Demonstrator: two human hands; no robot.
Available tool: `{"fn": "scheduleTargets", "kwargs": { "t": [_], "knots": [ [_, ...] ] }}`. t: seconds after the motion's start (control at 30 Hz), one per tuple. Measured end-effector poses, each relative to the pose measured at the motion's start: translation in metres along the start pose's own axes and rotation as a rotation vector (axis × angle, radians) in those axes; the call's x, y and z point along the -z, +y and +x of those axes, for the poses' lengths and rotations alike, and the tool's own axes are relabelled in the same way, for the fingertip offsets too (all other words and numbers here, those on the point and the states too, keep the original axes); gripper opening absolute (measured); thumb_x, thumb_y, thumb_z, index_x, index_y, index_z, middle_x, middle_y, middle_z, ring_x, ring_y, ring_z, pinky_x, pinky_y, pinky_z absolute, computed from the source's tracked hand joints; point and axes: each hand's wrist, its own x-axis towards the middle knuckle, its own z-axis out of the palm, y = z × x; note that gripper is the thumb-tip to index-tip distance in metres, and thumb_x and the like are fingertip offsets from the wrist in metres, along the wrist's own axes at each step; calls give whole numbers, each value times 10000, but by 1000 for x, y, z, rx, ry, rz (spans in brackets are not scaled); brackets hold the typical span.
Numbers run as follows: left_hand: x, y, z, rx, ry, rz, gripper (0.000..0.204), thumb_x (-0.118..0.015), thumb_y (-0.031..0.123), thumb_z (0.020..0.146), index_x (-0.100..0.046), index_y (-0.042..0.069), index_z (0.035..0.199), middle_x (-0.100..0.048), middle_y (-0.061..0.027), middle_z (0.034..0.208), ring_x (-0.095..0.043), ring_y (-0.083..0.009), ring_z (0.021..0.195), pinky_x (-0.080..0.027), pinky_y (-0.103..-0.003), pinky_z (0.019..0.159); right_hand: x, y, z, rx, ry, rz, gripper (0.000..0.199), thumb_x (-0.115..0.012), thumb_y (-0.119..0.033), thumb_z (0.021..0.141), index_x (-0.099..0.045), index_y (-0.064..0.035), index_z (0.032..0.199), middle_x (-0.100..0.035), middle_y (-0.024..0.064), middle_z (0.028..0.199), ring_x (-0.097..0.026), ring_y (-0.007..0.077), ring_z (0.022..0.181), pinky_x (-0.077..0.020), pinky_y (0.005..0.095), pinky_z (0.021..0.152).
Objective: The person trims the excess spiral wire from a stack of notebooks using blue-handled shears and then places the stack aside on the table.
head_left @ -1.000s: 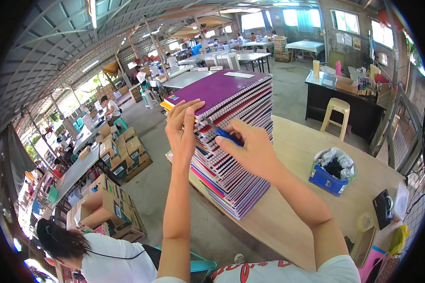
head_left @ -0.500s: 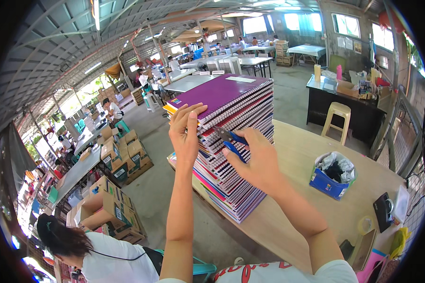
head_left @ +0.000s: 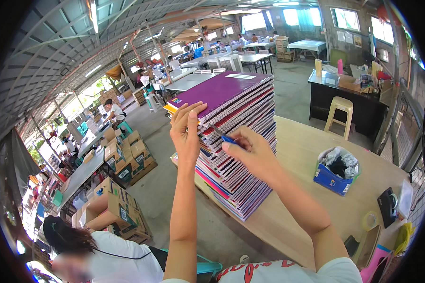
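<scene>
A tall stack of spiral-bound notebooks (head_left: pixel 243 137) stands on the table, wire spines toward my right hand. A purple-covered notebook (head_left: pixel 222 92) lies on top. My left hand (head_left: pixel 186 129) rests at the near left corner of the stack, its fingers stretched over the purple cover's edge. In my right hand (head_left: pixel 257 153) is a pair of blue-handled scissors (head_left: pixel 229 139), held beside the spines. Their blades look nearly together and point at the wire coils just under the upper notebooks. My fingers partly hide the handles.
A blue box (head_left: pixel 333 180) lined with crumpled plastic sits right on the wooden table (head_left: pixel 293 217), with a tape roll (head_left: pixel 369 220) farther along. Beyond are a beige stool (head_left: pixel 339 115) and dark desk (head_left: pixel 335 101). Cardboard boxes (head_left: pixel 127 158) and a seated person (head_left: pixel 113 257) are at left.
My right hand has closed more on the scissors, bringing the handles and blades together. My left hand stays on the stack's corner. The view has shifted slightly.
</scene>
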Motion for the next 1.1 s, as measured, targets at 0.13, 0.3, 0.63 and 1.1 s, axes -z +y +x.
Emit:
{"fn": "scheduleTargets", "kwargs": {
  "t": [0.13,0.3,0.63,1.1],
  "knots": [
    [2,1,0,11,9,-25,339,-477,236,1014,-754,42,1029,-719,-78,1090,-535,-270,1197,-321,-410,1093,-15,-2,-20,706,428,-1050,384,-761,-230,762,-592,-3,1020,-606,183,922,-623,335,869,-512,430,717],
    [-1,0,0,3,14,-10,354,-464,235,1019,-751,28,1027,-716,-85,1096,-539,-257,1187,-323,-398,1090,-24,-11,-20,701,444,-1296,359,-730,-258,794,-588,5,992,-606,185,868,-627,330,795,-523,424,693],
    [-2,-2,-3,-21,43,-19,340,-480,247,1013,-759,55,1037,-723,-86,1085,-555,-260,1178,-318,-408,1097,8,-48,14,-331,-188,-43,300,-640,-302,928,-598,-22,829,-635,105,663,-598,210,442,-455,307,354],
    [-2,-2,-1,-30,49,-18,329,-483,234,1013,-762,61,1035,-726,-82,1076,-557,-264,1181,-330,-416,1096,-29,-39,-17,593,335,-1468,343,-695,-265,822,-550,10,967,-627,197,875,-643,354,786,-506,451,691]
  ]
}}
